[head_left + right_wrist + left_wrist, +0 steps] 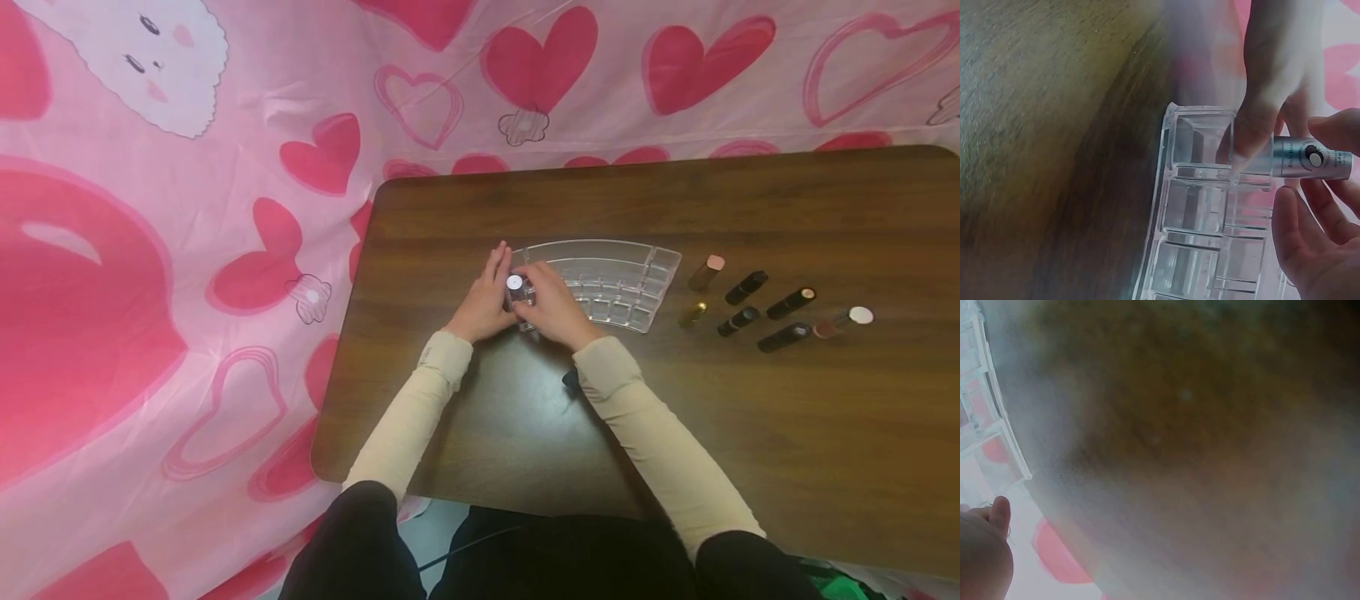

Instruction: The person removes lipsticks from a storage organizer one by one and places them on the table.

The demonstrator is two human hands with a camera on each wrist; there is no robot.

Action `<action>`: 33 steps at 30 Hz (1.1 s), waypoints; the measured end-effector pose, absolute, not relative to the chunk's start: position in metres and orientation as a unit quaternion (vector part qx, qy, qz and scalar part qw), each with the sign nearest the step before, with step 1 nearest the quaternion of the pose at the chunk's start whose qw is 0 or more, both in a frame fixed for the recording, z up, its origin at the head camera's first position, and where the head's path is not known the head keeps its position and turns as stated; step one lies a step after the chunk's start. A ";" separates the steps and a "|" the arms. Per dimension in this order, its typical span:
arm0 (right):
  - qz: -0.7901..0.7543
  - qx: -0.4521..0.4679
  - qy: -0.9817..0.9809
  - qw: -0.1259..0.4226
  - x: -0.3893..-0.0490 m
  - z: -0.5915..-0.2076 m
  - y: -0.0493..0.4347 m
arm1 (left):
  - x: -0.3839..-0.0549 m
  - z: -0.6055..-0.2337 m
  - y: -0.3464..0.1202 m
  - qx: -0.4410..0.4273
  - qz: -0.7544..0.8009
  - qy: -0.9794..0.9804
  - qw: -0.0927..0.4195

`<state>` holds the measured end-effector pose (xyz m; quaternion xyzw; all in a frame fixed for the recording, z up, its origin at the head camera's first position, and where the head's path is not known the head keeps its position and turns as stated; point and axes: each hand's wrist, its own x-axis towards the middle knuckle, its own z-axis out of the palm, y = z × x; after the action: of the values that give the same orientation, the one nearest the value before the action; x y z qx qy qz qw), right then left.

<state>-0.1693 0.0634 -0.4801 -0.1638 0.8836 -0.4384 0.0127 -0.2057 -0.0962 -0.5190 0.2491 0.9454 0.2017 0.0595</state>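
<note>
A clear fan-shaped cosmetics organizer (663, 260) stands on the brown table. At its left end, my right hand (557, 307) pinches a small silver lip balm tube (1294, 157) with a coconut picture, thumb on one side and fingers on the other. The tube's white end (514, 282) faces up, and its lower part is within or behind the clear wall; I cannot tell which. Beside it, my left hand (482, 305) rests against the organizer's left end with its fingers straight. In the left wrist view only part of a hand (985, 550) shows near the organizer's edge.
To the right lie or stand several lipsticks, among them a pink-topped one (707, 272), a gold one (693, 314), a black one (784, 337) and a white-capped tube (846, 322). A small dark object (572, 382) sits by the right sleeve. Pink heart-patterned cloth hangs behind.
</note>
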 end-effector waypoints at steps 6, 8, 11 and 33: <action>-0.436 -0.162 0.885 0.012 -0.170 -0.482 0.063 | -0.206 -0.519 -0.096 0.249 0.201 0.945 0.060; -0.436 -0.161 0.886 0.012 -0.171 -0.483 0.063 | -0.206 -0.519 -0.096 0.250 0.200 0.945 0.059; -0.436 -0.160 0.886 0.014 -0.171 -0.483 0.063 | -0.205 -0.518 -0.096 0.252 0.199 0.945 0.058; -0.429 -0.153 0.890 0.018 -0.172 -0.486 0.061 | -0.204 -0.517 -0.096 0.247 0.198 0.946 0.062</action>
<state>-0.1718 0.0609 -0.4857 -0.1532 0.8901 -0.4289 0.0182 -0.2045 -0.0956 -0.5172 0.2471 0.9465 0.1983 0.0619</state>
